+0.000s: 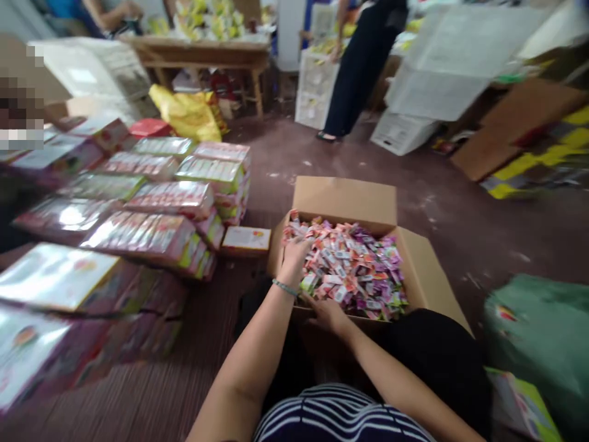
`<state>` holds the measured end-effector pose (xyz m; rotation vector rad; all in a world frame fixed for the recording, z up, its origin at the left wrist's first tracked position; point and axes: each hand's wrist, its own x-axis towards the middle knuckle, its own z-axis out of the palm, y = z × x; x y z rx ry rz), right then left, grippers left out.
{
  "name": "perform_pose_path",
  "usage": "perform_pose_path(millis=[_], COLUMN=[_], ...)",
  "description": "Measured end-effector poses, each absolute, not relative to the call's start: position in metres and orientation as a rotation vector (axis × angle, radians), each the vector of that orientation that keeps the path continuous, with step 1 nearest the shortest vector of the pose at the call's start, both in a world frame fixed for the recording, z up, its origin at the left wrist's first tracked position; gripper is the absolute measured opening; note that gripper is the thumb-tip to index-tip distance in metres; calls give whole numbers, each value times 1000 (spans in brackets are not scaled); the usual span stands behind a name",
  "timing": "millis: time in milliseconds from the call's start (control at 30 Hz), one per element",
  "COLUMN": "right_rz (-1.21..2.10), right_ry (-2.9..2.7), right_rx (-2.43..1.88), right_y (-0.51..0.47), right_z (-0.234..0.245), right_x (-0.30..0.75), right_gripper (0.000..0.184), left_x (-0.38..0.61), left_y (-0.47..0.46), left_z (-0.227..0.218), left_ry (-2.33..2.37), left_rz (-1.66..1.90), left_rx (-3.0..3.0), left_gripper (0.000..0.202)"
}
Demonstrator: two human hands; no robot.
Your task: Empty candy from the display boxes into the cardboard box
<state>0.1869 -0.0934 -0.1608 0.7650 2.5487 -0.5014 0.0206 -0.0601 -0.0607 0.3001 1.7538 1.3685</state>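
Note:
An open cardboard box stands between my knees, filled with small wrapped packets in pink, orange, purple and some green. My left hand, with a beaded bracelet at the wrist, reaches over the left side of the box and touches the packets there. Its fingertips blend into the wrappers, so their grip cannot be made out. At the box's near left corner is my right hand, its fingers apart beside the near wall and closest packets. Nothing shows in its grasp.
Stacks of shrink-wrapped boxes fill the left floor, with a small flat box beside the carton. A green sack lies at right. Behind are a yellow bag, a wooden table, white crates and a standing person.

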Motion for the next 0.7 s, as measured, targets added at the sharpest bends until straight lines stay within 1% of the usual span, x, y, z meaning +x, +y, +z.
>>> perform_pose_path(millis=[100,133,167,200,233,300,367,400,467,567,700], right_rz=[-403,-390,-391,-403,-425,-475,-526,-551,-596,-635,-662], right_ry=[2444,2466,2476,2470,2456,2433,2412,2400,2366,2304,2253], right_rx=[693,665,645,632,622,611,610,615,630,663,686], right_y=[-82,-81,-80,-81,-81,-82,-82,-82,-81,-81,-85], right_z=[-173,-174,-175,-175,-174,-172,-169,-168,-168,-171,-180], right_x=[193,195,197,198,199,198,196,195,194,195,202], right_gripper=[78,76,74,73,72,73,75,76,77,78,84], left_x=[-28,-50,-73,-95,-117,-152,-174,-181,-187,-194,-209], left_y=[-67,-72,-78,-82,-86,-85,-73,-63,-35,18,78], left_z=[-66,-71,-78,-88,-99,-124,-151,-163,-187,-221,-271], left_ry=[1404,1409,1524,1751,2022,2424,2549,2554,2544,2474,2271], left_rz=[1786,1880,1908,1835,1663,1121,615,452,291,237,204], left_rx=[316,317,316,313,325,463,687,803,1043,1312,1292], left_gripper=[35,35,36,37,40,54,62,63,58,48,53])
